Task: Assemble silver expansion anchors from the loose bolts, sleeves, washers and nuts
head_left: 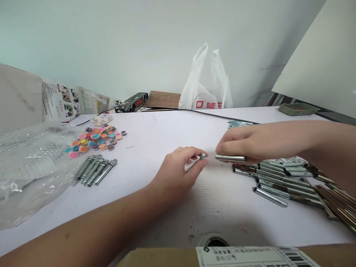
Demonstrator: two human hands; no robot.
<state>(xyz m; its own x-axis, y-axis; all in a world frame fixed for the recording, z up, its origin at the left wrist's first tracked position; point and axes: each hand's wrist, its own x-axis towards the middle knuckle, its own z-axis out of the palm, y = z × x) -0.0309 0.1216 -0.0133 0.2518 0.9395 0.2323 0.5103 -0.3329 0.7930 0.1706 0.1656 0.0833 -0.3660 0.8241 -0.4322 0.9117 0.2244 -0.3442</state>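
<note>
Monitoring remotely, I noted the left hand pinching a metal pin between thumb and forefinger. The right hand held a metal tube, digits closed on it. The tube lay right of the pin, long axis roughly crosswise, left end toward the pin; a gap separated them.

my L grip pinching metal rod, my R grip w/ metal tube near it, loose tubes on R of white bench, bolts, colored caps & clear plastic on L, white bag behind
</note>
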